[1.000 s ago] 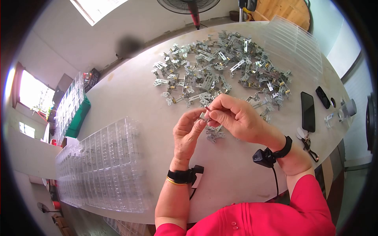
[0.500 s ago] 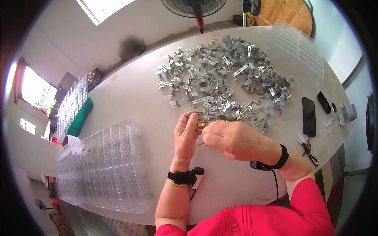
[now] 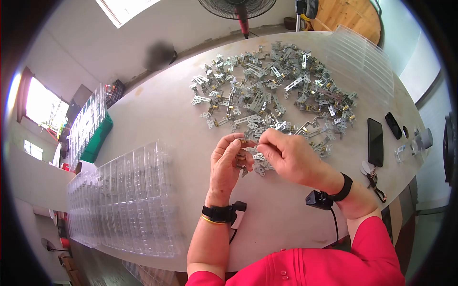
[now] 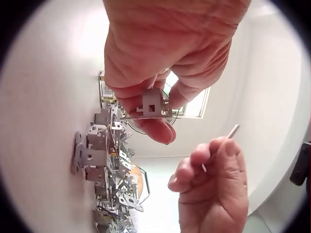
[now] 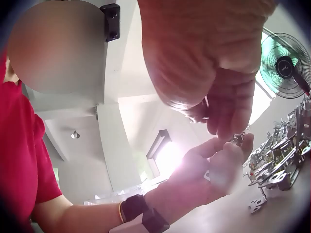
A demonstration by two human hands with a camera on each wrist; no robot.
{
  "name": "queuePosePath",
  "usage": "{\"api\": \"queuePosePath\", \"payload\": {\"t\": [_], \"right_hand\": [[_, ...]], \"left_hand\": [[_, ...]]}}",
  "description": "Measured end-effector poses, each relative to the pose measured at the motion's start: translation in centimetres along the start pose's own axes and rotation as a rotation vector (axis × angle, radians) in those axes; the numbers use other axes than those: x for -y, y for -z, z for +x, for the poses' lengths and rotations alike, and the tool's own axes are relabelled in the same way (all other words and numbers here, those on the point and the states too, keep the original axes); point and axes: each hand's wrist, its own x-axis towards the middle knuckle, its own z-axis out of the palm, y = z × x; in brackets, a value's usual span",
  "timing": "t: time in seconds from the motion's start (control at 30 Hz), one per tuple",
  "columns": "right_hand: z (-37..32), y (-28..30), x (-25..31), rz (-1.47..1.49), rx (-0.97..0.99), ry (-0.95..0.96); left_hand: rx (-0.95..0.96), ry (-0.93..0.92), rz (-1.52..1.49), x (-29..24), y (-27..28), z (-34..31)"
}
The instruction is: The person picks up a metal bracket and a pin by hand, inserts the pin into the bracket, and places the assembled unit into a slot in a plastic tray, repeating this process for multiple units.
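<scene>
My left hand grips a small metal bracket with a square hole in its face. In the left wrist view, the thumb and fingers close round its sides. Between the thumb and fingers of my right hand is a thin metal rod, its end sticking out past the fingertips. The right fingertips are close beside the left hand's work in the head view, at the near edge of a heap of metal brackets. In the right wrist view the right fingers hide part of the bracket.
Clear plastic compartment trays are stacked at the left, and a green case stands beyond them. A ribbed clear sheet lies at the far right. A phone, keys and a clear dispenser sit on the right side.
My right hand first worked against the left fingers, then rolled over palm-down, and now has turned back with its fingertips raised near the left hand. My left hand has stayed nearly in place.
</scene>
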Motion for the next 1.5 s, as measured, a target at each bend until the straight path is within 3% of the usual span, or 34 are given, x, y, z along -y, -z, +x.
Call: {"api": "queuePosePath", "payload": {"t": [0.13,0.77,0.97,1.03,1.27,1.33,1.43,1.5], "right_hand": [[0.3,0.1,-0.5,0.008,0.009,-0.119],[0.3,0.1,-0.5,0.063,0.028,-0.139],[0.3,0.4,-0.2,0.177,0.040,-0.229],[0.4,0.5,-0.2,0.226,0.139,-0.284],[0.2,0.4,-0.6,0.079,0.135,-0.255],[-0.1,-0.5,-1.6,-0.030,-0.043,-0.030],[0.2,-0.9,-1.8,0.076,-0.201,0.013],[0.5,0.0,-0.5,0.165,-0.191,-0.090]], "left_hand": [[-0.002,0.004,0.020,0.0,-0.4,-0.1],[0.008,-0.028,0.228,0.4,-0.7,-0.3],[0.037,-0.030,0.311,0.5,-0.9,-0.5],[0.042,-0.030,0.340,0.6,-0.9,-0.5],[0.064,-0.017,0.436,0.4,-1.7,-0.6],[0.071,-0.009,0.460,0.2,-1.9,-0.8],[0.112,0.043,0.537,0.1,-2.3,-1.0],[0.068,0.039,0.273,0.4,-2.1,-0.9]]}}
